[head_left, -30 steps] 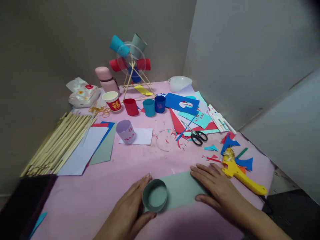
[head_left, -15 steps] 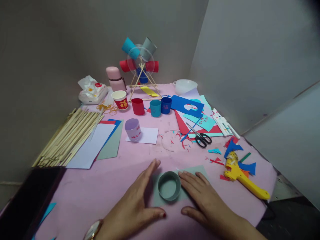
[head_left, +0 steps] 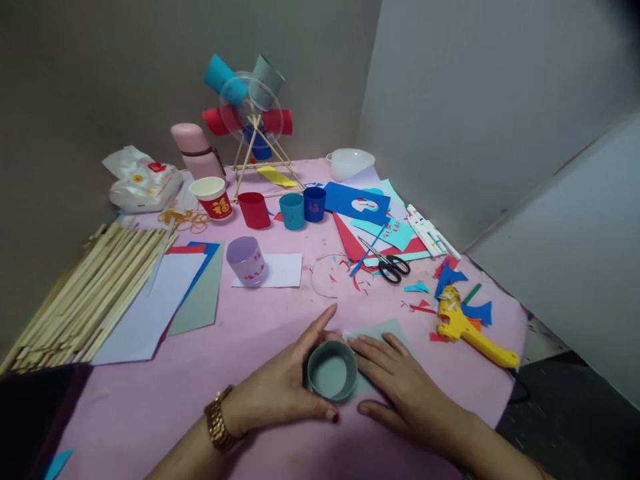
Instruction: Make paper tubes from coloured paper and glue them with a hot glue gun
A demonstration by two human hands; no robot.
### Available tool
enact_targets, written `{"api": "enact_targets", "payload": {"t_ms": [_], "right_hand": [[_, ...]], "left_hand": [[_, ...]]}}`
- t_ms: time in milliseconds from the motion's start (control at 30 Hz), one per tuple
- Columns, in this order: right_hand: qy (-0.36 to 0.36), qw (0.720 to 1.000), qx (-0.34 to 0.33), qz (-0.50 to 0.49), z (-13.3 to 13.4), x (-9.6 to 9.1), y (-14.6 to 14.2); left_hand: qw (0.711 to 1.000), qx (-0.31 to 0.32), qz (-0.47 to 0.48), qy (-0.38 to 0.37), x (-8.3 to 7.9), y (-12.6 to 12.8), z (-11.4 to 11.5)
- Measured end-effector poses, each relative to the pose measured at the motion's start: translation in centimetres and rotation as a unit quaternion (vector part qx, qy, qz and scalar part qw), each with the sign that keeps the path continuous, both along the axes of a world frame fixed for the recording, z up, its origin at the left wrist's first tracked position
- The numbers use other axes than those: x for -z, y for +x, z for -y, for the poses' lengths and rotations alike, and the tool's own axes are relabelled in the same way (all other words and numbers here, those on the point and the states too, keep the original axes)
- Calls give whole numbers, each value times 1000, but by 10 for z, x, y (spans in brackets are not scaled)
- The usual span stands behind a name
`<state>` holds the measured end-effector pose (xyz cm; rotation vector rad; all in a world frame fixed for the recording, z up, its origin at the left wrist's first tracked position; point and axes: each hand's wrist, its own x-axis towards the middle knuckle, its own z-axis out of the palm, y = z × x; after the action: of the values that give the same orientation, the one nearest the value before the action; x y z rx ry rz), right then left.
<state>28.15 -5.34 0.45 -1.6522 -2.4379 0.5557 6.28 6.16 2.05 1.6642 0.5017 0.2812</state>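
A grey-green paper cup (head_left: 332,369) stands upright on a sheet of grey-green paper (head_left: 385,330) near the front of the pink table. My left hand (head_left: 285,383) curls around the cup's left side, thumb under its near rim and index finger stretched out past it. My right hand (head_left: 400,383) lies flat on the paper, fingers spread and touching the cup's right side.
A yellow glue gun (head_left: 467,328) lies to the right, black scissors (head_left: 390,265) and paper scraps behind it. A lilac cup (head_left: 246,261), red, teal and blue cups, a cup windmill model (head_left: 249,113), a pink flask, stacked paper and wooden sticks (head_left: 85,293) fill the back and left.
The cup has gone from the left end of the paper to nearer its middle, and both hands have closed in on it. My left hand now wraps its side.
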Motion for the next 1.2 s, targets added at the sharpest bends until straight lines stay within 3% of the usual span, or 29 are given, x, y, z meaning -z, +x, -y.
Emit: {"api": "enact_targets", "payload": {"t_ms": [200,367,667,767,933,1200], "right_hand": [[17,999,-15,25,1,4,1],[20,999,-22,31,2,4,2],[36,999,-22,24,1,10,3],[121,992,-25,2,5,8,3],[305,950,-49,-40,6,-8,-9],[388,919,-59,-43,-10,-12,-30]], "left_hand": [[998,-35,-52,23,4,-8,8],[995,-4,-67,80,8,-12,7],[984,-5,-53,168,17,-13,6],[982,-5,-34,186,20,-12,5],[977,-14,-23,212,15,-10,5],[975,0,-58,212,11,-12,10]]}}
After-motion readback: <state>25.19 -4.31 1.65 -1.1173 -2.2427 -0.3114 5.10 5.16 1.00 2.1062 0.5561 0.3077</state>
